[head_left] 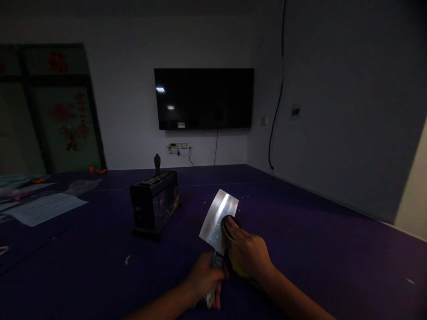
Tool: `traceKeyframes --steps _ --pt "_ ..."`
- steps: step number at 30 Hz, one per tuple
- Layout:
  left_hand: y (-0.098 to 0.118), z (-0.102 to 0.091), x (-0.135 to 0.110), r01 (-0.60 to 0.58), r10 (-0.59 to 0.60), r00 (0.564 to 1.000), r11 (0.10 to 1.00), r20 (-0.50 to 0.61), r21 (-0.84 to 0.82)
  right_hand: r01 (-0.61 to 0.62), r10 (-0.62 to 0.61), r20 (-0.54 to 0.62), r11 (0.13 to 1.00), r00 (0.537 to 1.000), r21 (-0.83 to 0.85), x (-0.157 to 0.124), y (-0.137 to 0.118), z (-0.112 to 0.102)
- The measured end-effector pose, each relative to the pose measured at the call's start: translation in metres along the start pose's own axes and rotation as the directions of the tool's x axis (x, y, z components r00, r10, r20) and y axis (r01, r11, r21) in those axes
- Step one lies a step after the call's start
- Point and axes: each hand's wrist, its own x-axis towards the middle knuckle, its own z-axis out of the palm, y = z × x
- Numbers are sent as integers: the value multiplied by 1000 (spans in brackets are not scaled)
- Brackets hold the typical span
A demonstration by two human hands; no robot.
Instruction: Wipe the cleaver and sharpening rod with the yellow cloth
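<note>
A cleaver [216,222] with a broad shiny blade is held up over the purple tabletop [300,249], its blade tilted away from me. My left hand [207,275] is wrapped round its dark patterned handle. Against the right side of the blade, my right hand [250,249] presses a dark cloth with a yellow edge [237,266]; much of the cloth is hidden under the fingers. Left of the cleaver stands a black knife block [155,204] with clear sides, and one dark handle sticks up from its top.
Papers [46,208] and a clear plastic bag [82,186] lie at the left. A white scrap [127,259] rests in front of the block. On the back wall hangs a television [204,98], and a black cable [276,113] dangles down the right wall.
</note>
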Motion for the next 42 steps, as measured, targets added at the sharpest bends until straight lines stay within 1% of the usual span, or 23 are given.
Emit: traceKeyframes --steps 3,6,9,13,15,22,25,28,32,37,40,42 --pt "-1 0 2 2 -2 1000 1000 6 6 -2 2 -12 1000 1000 -11 -1 -1 1" --pt "-3 -1 4 -5 5 1000 1000 20 6 37 -37 25 999 999 4 0 -4 -1" --pt "-4 0 5 4 -5 999 999 48 34 120 -123 65 992 990 48 1 -9 -4" --pt "-2 1 4 -3 -1 998 997 59 78 270 -281 96 956 955 115 1 -17 -8" --pt "-1 1 3 -24 19 998 996 60 85 313 -326 100 942 940 124 1 -19 -8" --pt "0 5 4 -53 48 997 995 57 83 366 -379 92 921 921 137 1 -17 -7" --pt "0 6 5 -39 34 998 995 59 88 378 -390 83 916 917 135 1 -18 -7" --pt "-1 5 5 -24 18 997 995 70 98 357 -369 95 926 925 123 1 -19 -8" --pt "-3 2 6 -20 15 998 996 65 84 277 -288 104 955 952 108 3 -20 -10" --pt "-4 0 6 10 -12 999 997 34 72 88 -94 96 994 991 61 4 -15 -11" --pt "-5 -1 6 1 -2 1000 998 13 68 -20 18 86 999 996 29 4 -10 -8" --pt "-5 -1 6 7 -7 1000 998 -1 63 -70 70 79 997 994 7 3 -6 -6"
